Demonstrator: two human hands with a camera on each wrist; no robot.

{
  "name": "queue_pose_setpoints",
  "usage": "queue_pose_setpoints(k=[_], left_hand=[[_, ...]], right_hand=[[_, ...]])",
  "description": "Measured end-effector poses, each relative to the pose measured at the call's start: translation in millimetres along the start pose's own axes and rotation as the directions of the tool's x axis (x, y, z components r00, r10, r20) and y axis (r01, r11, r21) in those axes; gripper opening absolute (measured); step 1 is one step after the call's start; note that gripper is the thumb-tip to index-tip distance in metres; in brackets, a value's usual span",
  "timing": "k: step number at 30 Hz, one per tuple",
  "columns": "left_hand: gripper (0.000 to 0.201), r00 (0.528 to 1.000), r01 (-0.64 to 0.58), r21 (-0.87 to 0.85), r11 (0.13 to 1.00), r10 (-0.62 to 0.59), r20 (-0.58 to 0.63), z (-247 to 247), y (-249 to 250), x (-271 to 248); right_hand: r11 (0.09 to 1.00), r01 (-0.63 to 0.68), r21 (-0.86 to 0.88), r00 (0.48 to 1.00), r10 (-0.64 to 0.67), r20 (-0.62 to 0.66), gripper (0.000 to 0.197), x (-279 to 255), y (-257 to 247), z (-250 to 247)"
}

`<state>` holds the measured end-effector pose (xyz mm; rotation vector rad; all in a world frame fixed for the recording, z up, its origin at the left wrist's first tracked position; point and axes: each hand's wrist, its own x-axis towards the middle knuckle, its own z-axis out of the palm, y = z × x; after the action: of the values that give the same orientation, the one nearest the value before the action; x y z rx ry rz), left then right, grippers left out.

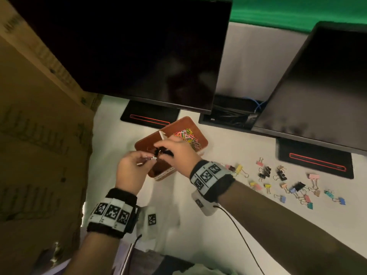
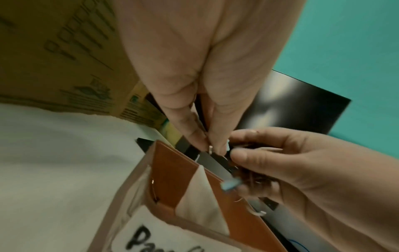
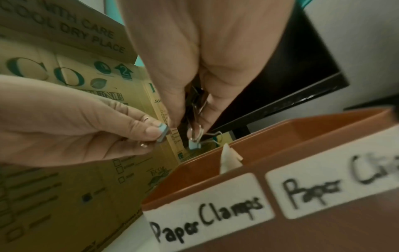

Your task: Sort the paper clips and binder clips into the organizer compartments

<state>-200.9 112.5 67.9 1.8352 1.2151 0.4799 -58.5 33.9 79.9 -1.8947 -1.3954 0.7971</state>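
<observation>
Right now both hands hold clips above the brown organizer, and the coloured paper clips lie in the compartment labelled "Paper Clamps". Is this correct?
Not quite. The head view shows the coloured paper clips in the right compartment of the organizer; in the right wrist view, that side is labelled "Paper Cli…", not "Paper Clamps". The rest holds.

My left hand and right hand pinch clips above the brown organizer, paper clips in its far compartment, binder clips scattered to the right.
</observation>
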Motion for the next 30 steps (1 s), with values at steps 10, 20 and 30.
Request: queue_pose_setpoints(k=[10,20,30], left_hand=[[0.026,0.99,-0.126,0.03,0.992,0.124,0.07,14,14,-3],[0.043,0.682,-0.422,0.128,0.898,0.221,0.698,139,20,-50],[0.063,0.613,-0.432,0.241,0.869,0.087,0.785,195,14,-62]], right_hand=[[0.997,-0.071,0.015,0.996,0.072,-0.047,0.036,-16,20,-12],[0.819,-0.435,-0.374,0.885,0.465,-0.01,0.057,-117,152,-68],[0.842,-0.307,-0.445,0.897,0.412,0.16,0.072,-103,168,-64]])
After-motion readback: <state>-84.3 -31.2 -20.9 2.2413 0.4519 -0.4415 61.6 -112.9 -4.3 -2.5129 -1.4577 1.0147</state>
